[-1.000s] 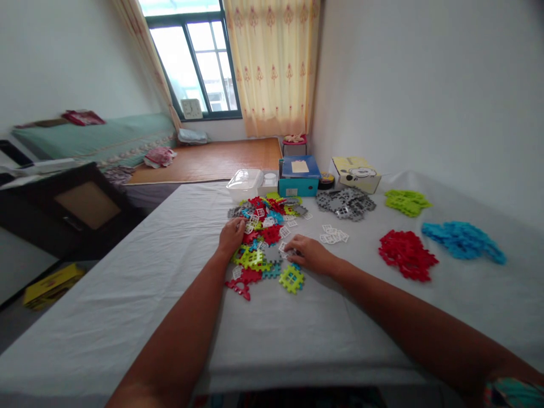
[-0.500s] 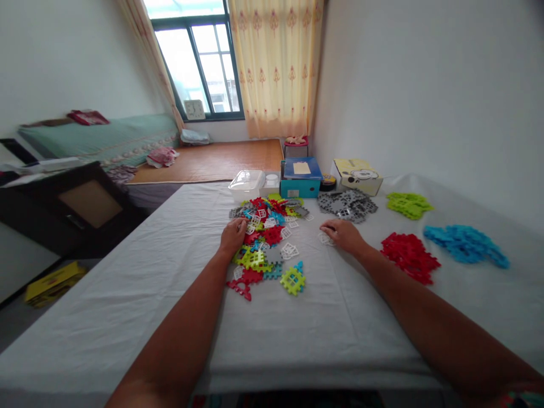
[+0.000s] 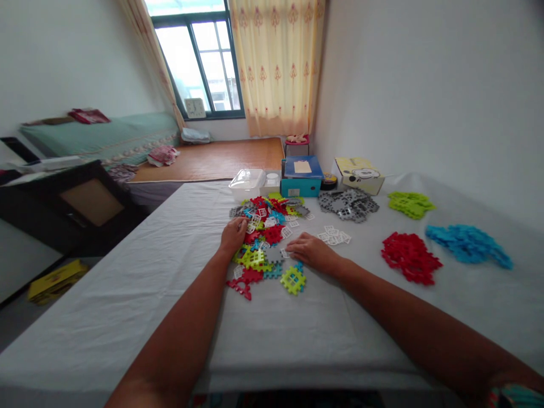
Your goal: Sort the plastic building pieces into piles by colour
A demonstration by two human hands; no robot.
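A small white plastic lattice square (image 3: 284, 253) lies on the cloth-covered desk (image 3: 297, 334), just left of the right hand (image 3: 312, 251), the nearer one, at its fingertips; no long axis is evident. The left hand (image 3: 233, 235) rests against the mixed-colour plastic heap (image 3: 272, 234). Whether either grip is clamped or apart cannot be told. Beyond are a brown-matted bed (image 3: 229, 160) and window (image 3: 216, 65).

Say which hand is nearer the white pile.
Right. The right hand is just left of the white pile, slightly nearer the camera; the left hand is farther off, at the left edge of the mixed pile.
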